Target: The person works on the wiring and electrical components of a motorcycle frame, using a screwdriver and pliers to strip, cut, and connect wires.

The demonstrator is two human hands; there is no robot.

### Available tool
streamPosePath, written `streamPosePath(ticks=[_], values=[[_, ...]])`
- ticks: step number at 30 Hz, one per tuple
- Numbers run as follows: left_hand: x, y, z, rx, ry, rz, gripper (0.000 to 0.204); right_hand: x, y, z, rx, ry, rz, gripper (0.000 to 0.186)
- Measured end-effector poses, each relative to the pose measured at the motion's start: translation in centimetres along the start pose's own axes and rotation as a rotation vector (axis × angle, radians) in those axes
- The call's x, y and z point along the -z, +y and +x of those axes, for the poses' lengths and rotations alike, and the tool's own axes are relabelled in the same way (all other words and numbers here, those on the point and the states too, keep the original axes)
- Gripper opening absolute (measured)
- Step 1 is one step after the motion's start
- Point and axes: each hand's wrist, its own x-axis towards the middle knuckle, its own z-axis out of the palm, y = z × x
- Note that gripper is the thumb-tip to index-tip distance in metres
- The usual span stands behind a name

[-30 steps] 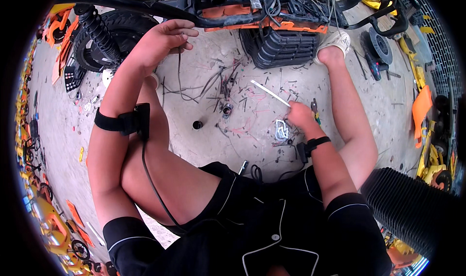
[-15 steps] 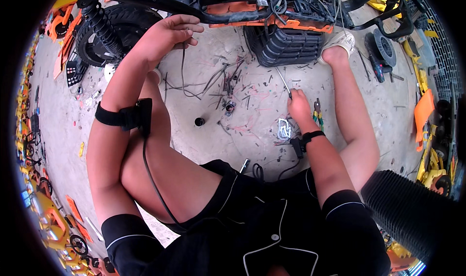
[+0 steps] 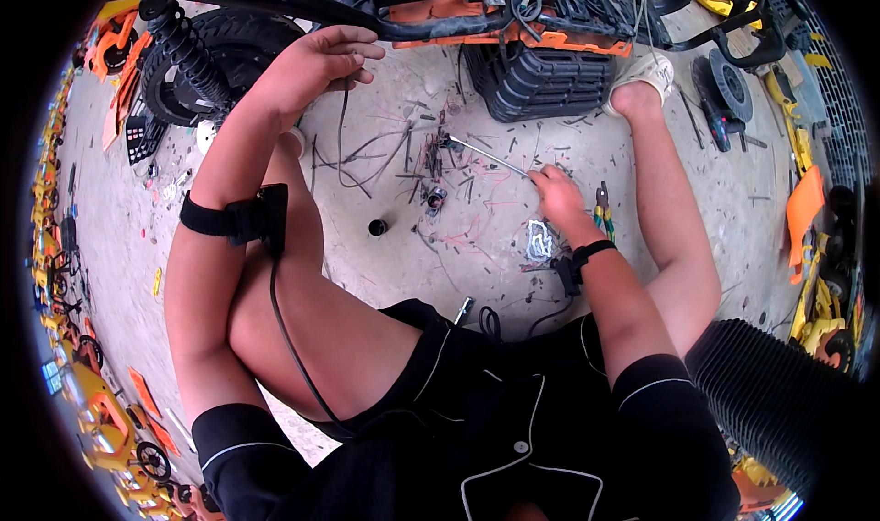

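My right hand point(image 3: 557, 194) is closed round one end of a long thin metal rod point(image 3: 490, 158); its grip end is hidden in my fingers. The rod slants over the floor to the left, its far end by a heap of wire scraps point(image 3: 438, 150). My left hand point(image 3: 332, 61) is open, fingers apart, just below the black frame tube point(image 3: 275, 0); I cannot tell whether it touches it. A thin dark cable point(image 3: 343, 122) hangs down beside that hand. Pliers point(image 3: 601, 211) with green and yellow handles lie right of my right hand.
Ahead stands a vehicle frame with an orange panel point(image 3: 440, 28), tangled cables and a black ribbed box point(image 3: 536, 86). A tyre point(image 3: 174, 63) is at the left. A power tool point(image 3: 717, 125) lies near a disc at the right. A short black tube point(image 3: 378, 228) stands on the littered floor point(image 3: 353, 278).
The rod in my right hand has swung from pointing up at the black box to pointing left, toward the wire scraps. My left hand has barely moved.
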Motion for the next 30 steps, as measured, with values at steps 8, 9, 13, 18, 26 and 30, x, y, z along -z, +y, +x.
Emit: streamPosePath(ticks=[8, 9, 13, 18, 26, 30], values=[[0.1, -0.3, 0.2, 0.013, -0.011, -0.004, 0.037, 1.0, 2.4, -1.2, -0.090, 0.125, 0.075, 0.034], [0.1, -0.3, 0.2, 0.015, -0.013, -0.008, 0.037, 0.9, 2.1, -0.8, -0.114, 0.140, 0.101, 0.033], [0.0, -0.3, 0.3, 0.012, -0.023, -0.012, 0.037, 0.1, -0.1, 1.6, -0.160, 0.042, 0.029, 0.031], [0.1, -0.4, 0.3, 0.022, -0.016, -0.011, 0.036, -1.1, -4.1, 4.7, -0.074, -0.024, 0.025, 0.032], [0.8, -0.5, -0.2, 0.019, 0.008, -0.009, 0.036, 1.2, -3.7, 3.6, 0.234, -0.229, -0.149, 0.021], [1.1, -0.7, -0.3, 0.011, 0.006, -0.017, 0.036, 3.7, -0.1, 0.9, 0.319, -0.335, -0.182, 0.023]])
